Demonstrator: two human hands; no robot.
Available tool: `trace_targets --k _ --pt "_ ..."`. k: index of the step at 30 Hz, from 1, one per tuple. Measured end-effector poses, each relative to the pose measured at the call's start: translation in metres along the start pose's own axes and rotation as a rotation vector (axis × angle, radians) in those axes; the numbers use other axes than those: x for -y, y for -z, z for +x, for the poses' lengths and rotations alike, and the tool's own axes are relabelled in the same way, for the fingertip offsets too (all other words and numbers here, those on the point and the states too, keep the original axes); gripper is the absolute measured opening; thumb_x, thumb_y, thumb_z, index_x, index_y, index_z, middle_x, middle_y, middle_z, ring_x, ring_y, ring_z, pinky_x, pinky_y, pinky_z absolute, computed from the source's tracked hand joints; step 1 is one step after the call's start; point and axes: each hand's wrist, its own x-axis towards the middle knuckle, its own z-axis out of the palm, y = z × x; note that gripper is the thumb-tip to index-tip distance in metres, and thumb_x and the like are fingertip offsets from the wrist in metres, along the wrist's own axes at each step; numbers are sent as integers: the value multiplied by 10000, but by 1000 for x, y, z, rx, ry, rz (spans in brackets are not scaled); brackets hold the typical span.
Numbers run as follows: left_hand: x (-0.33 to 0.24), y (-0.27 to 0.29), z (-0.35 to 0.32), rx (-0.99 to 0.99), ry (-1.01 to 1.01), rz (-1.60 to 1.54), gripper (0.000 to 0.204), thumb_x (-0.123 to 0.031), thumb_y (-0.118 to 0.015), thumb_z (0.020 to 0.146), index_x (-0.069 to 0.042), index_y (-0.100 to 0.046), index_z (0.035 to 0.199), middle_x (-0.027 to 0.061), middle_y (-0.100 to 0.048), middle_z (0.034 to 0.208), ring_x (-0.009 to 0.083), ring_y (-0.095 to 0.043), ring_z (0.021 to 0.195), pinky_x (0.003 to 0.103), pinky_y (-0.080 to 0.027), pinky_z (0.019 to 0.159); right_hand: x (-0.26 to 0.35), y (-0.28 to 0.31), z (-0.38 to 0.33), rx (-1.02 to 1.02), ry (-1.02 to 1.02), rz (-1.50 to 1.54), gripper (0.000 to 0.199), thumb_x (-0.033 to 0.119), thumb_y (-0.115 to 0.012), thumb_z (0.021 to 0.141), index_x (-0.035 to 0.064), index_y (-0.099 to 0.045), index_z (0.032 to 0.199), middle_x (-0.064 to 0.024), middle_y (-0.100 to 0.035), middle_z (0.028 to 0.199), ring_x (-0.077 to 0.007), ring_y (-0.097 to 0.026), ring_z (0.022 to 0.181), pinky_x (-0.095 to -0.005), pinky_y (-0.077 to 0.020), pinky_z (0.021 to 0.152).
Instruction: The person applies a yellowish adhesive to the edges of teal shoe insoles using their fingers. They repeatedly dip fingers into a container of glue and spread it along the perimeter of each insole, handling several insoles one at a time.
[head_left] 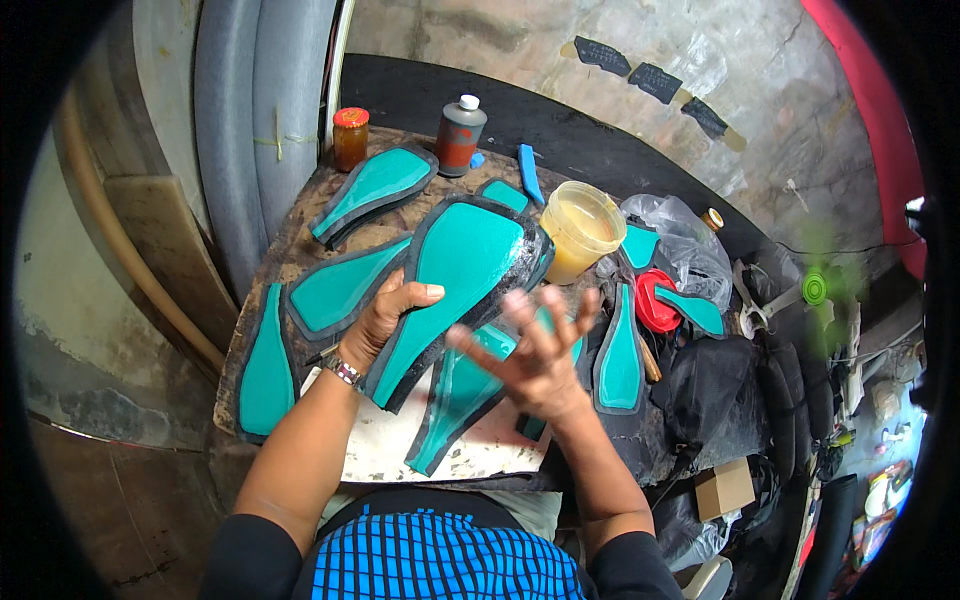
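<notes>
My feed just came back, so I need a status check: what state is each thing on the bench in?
Left hand: gripping the large teal panel's edge.
Right hand: open, fingers spread, blurred.
Large teal panel: held tilted above the board.
Yellow tub: uncapped, holding yellowish liquid.
Red lid: off, lying beside the tub.
Dark bottle: white cap on.
Amber jar: lid on.

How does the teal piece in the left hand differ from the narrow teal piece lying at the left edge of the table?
The held teal piece is wider and lifted at a tilt by the left hand; the narrow teal piece is slimmer and lies flat, untouched. Both are teal with dark borders.
</notes>
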Motion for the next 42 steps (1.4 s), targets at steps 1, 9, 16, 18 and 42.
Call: trace_targets --k 1,9,16,18,42 --pt "-2 -1 0 10 3 40 692 -219 -634 777 37 -417 1382 155 -603 1234 220 -606 1117 347 -475 1000 3 3 6 -10 59 122 344 174 -728 749 399 -729 1009 -53 -482 1376 -283 -336 1385 -552 -147 1176" --pt "-7 -23 -5 221 86 477 845 -196 -721 755 1 -321 1473 110 -529 1318 186 -521 1167 306 -412 1005 -85 -7 63 699 -105 662 921 181 -745 756 249 -266 1539 -178 -435 1440 -407 -359 1362 -585 -210 1130" --pt "-2 -2 -8 315 103 -462 1130 -851 -290 824 117 -375 1402 254 -490 1385 317 -523 1243 408 -433 1051 -107 -25 71 897 -634 1441 1025 311 -855 706 195 -266 1537 -192 -389 1491 -354 -431 1321 -441 -343 1108" --pt "2 2 -1 243 43 -721 1063 -846 -300 830 63 -494 1345 230 -464 1420 368 -497 1264 506 -407 1048 -102 -27 57 570 -907 1430 1011 181 -845 731 107 -243 1540 -149 -451 1433 -263 -537 1199 -358 -420 1028" --pt "1 -11 3 -156 11 44 731 -127 -719 689 0 -444 1354 107 -598 1161 208 -603 1048 352 -512 934 -160 -11 11 679 -948 -186 712 544 -252 1013 61 -768 930 -196 -465 1382 -328 -328 1378 -663 -128 1100"
